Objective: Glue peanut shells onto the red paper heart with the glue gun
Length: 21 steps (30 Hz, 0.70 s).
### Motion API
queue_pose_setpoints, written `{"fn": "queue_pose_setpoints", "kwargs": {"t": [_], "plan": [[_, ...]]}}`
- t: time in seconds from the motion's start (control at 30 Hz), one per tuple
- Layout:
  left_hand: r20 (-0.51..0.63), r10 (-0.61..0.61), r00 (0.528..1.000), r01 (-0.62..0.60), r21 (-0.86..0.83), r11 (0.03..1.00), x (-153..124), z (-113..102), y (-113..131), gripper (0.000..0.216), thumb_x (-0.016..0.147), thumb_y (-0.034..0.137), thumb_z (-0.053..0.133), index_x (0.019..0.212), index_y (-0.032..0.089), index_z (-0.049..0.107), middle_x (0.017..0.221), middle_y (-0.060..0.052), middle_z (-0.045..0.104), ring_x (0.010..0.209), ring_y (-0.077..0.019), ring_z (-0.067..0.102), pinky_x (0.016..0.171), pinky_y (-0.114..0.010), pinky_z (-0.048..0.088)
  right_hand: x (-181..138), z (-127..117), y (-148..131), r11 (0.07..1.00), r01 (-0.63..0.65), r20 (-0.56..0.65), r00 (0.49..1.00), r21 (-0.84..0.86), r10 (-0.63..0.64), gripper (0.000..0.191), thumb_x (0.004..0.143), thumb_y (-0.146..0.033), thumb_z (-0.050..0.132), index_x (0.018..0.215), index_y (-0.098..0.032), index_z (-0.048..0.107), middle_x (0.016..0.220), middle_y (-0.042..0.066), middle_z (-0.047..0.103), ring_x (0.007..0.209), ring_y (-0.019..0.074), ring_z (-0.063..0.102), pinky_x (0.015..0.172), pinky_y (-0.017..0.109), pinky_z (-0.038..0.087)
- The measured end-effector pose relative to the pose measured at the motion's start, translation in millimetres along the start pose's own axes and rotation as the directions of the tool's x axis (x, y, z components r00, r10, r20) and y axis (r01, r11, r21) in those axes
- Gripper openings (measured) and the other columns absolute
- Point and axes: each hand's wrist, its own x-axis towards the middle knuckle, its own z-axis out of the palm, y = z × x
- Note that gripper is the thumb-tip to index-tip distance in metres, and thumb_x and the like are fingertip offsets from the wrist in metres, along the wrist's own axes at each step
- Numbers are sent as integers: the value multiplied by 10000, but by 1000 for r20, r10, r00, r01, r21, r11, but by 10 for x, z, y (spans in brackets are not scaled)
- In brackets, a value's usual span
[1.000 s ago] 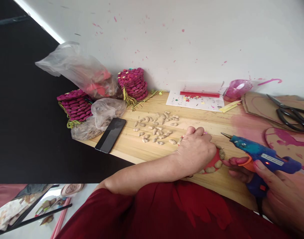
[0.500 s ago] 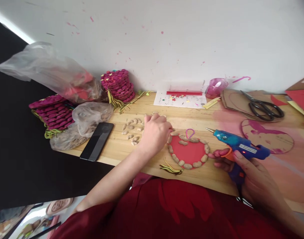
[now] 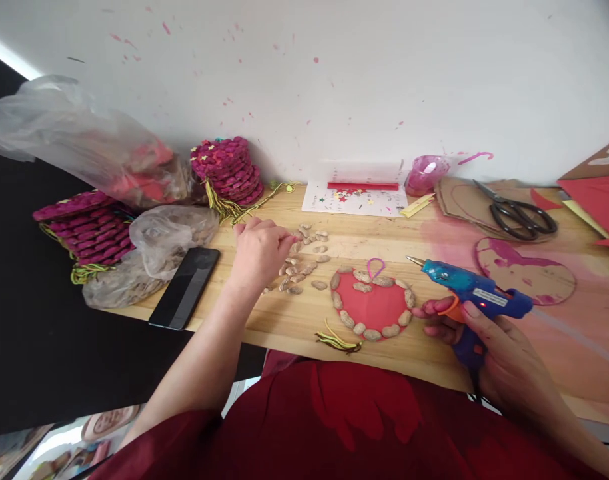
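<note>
My right hand (image 3: 489,340) grips a blue hot glue gun (image 3: 477,288), its fingers round the handle and by the orange trigger. The nozzle points left, above the table. Left of it lies a red heart (image 3: 379,305) edged with peanuts, with one peanut (image 3: 362,287) inside the border and a purple loop (image 3: 376,268) at its top. My left hand (image 3: 262,252) hovers at the left side of a scatter of loose peanuts (image 3: 304,268), fingers curled downward and closed. Whatever its fingertips may hold is hidden.
A phone (image 3: 184,288), plastic bags (image 3: 159,240) and purple braided pieces (image 3: 227,172) sit at the left. Yarn strands (image 3: 338,339) lie near the front edge. At the back are paper with stars (image 3: 318,190) and a pink cup (image 3: 427,175); scissors (image 3: 519,217) and a cardboard heart (image 3: 529,273) are right.
My left hand has moved left, from beside the red heart to the left side of the loose peanuts, uncovering several of them. My right hand keeps holding the glue gun. The view has shifted slightly.
</note>
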Motion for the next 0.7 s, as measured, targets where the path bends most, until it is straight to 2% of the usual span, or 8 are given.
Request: {"fn": "queue_pose_setpoints", "kwargs": {"t": [0.13,0.27,0.37,0.5,0.6,0.7], "plan": [[48,-39,998,38,29,999,5,-33,-112,300,960,317,605,719,220,753,825,-99,752,916,-310,618,792,-460,355,-4,15,-16,1000,0,-12,1000,-7,0,269,629,-498,914,710,-252,841,781,105,778,831,317,779,608,296,665],[66,9,998,-5,-63,998,-3,54,-57,198,937,208,604,927,256,795,924,-74,776,966,-304,624,825,-457,365,6,30,-22,1000,-13,-24,1000,-3,12,267,618,-488,922,694,-249,831,738,95,766,790,313,780,513,268,640],[79,74,994,-64,-122,990,20,130,67,156,903,181,646,907,249,787,935,-63,777,967,-282,615,857,-448,365,9,40,-28,1000,-21,-21,1000,10,21,284,603,-485,933,706,-240,830,760,104,779,775,312,780,534,270,645],[133,144,981,-131,-101,986,92,193,233,135,876,162,671,801,221,766,881,-67,764,951,-274,596,858,-438,350,4,31,-39,998,-45,-14,999,34,45,310,585,-480,950,700,-217,835,740,98,785,635,234,754,581,223,641],[156,156,975,-146,-73,987,136,248,299,113,872,178,686,814,213,777,886,-85,759,980,-292,591,856,-443,337,11,3,-27,998,-53,-19,998,42,53,376,530,-506,971,694,-195,835,722,96,783,580,201,735,605,210,642],[183,150,971,-140,-68,988,151,298,330,121,870,175,687,819,220,787,898,-89,762,995,-299,593,862,-444,331,27,-28,2,997,-60,-14,998,46,61,396,533,-523,966,714,-197,834,751,92,792,622,212,751,634,229,653]]}}
